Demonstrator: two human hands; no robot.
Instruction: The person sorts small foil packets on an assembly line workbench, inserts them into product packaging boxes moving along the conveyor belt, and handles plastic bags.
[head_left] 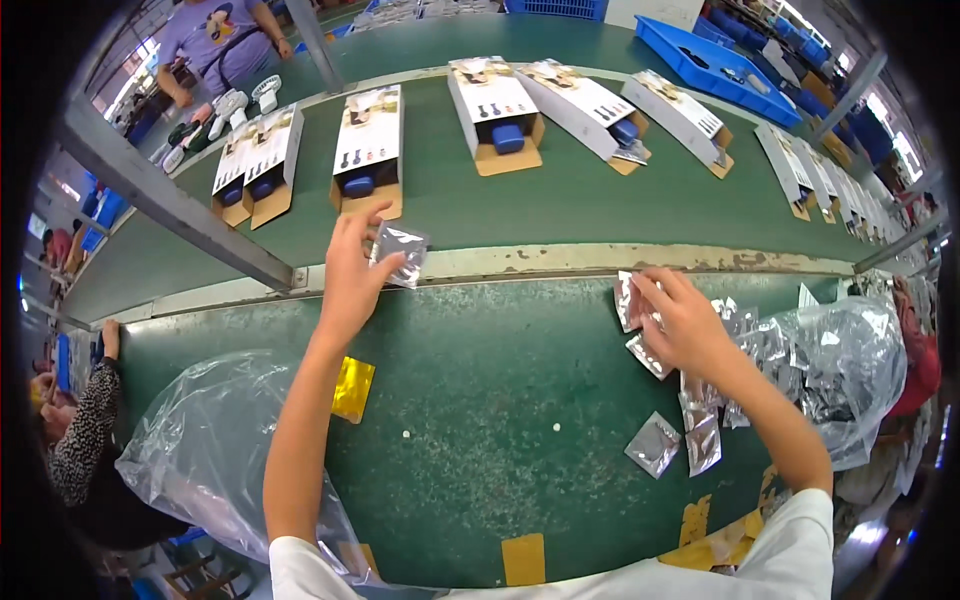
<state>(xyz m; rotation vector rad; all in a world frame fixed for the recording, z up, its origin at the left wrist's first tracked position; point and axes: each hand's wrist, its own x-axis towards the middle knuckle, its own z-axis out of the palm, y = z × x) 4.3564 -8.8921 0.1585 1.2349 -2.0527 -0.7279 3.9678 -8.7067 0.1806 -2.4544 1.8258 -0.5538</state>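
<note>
My left hand [350, 268] is raised near the conveyor's edge, its thumb and fingers closed on a small square silver packet [405, 252]. Over a loose heap of similar packets, my right hand [688, 325] pinches another silver packet [627, 302] by its side. Below that hand, one packet [654, 445] lies apart on the green table [480, 400]. A clear plastic bag [865, 345] full of packets rests on its side at the right. Just beyond my left hand stands an open-ended white carton [372, 135] with a blue item inside.
More cartons [492, 105] lie along the green belt [590, 205] behind a raised metal rail [520, 262]. A slanting grey post [190, 205] crosses at left. A crumpled clear bag [215, 430] and yellow packet [353, 390] lie near my left forearm. People stand at the far left.
</note>
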